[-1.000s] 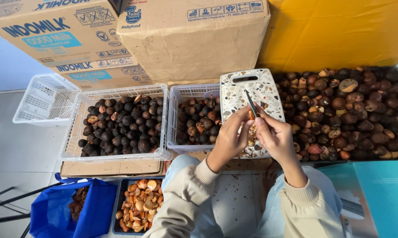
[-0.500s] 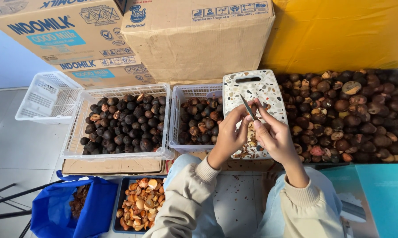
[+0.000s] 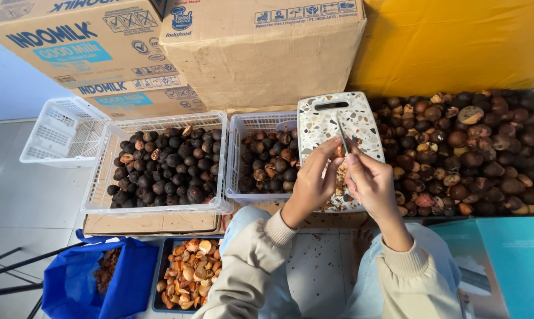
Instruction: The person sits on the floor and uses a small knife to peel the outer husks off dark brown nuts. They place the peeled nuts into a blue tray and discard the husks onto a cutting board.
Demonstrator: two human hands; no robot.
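— Hands over the speckled cutting board (image 3: 326,121), right?

— Yes. The left hand (image 3: 312,180) has its grip pinched on a small brown nut (image 3: 339,151), held just above the board. The right hand (image 3: 370,183) has its grip pressed tight around a thin knife (image 3: 342,137), and the blade tip points up, right beside the nut.

— What lies on the board?

— Little brown bits and shell pieces, near the hands.

— And around the board?

— Right of it is a big pile of brown nuts (image 3: 462,153). Touching its left edge is a white basket (image 3: 261,156) with dark nuts. Further left sits a wider basket (image 3: 160,162), full too, and past that an empty one (image 3: 63,130). Below the board, on the floor, are a blue tray of peeled pieces (image 3: 187,274) and a blue bag (image 3: 98,283). Behind the board stand cardboard boxes (image 3: 261,53).
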